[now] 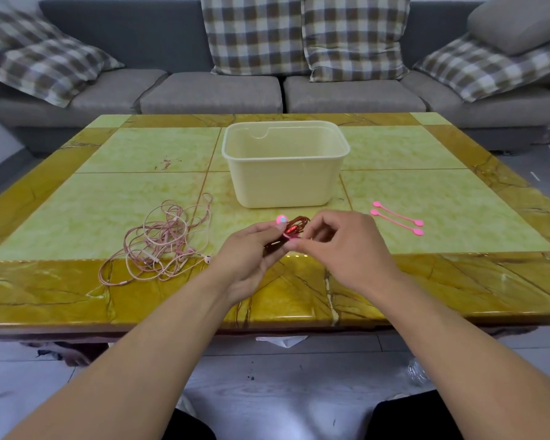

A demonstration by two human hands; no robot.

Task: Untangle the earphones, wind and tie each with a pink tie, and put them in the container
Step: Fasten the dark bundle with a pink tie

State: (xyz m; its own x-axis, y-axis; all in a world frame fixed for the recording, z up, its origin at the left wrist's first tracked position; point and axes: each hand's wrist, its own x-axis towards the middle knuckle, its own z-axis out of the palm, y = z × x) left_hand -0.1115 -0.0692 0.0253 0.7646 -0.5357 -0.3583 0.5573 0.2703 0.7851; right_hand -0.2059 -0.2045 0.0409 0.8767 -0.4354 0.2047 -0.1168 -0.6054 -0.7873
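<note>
Head view shows the left hand (248, 249) gripping a wound red earphone bundle (294, 230) above the table's (77, 300) front edge, while the right hand (346, 246) pinches a pink tie (281, 220) around it. The container (286, 188) stands straight ahead, about equally near to both hands. One pink tangle (162, 242) lies left; two spare ties (397, 219) lie right.

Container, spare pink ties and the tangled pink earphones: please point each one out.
container (283, 182), head view, on its front wall.
spare pink ties (395, 218), head view, mid-strap of the two lying right of the container.
tangled pink earphones (162, 241), head view, middle of the cable heap on the table's left.
</note>
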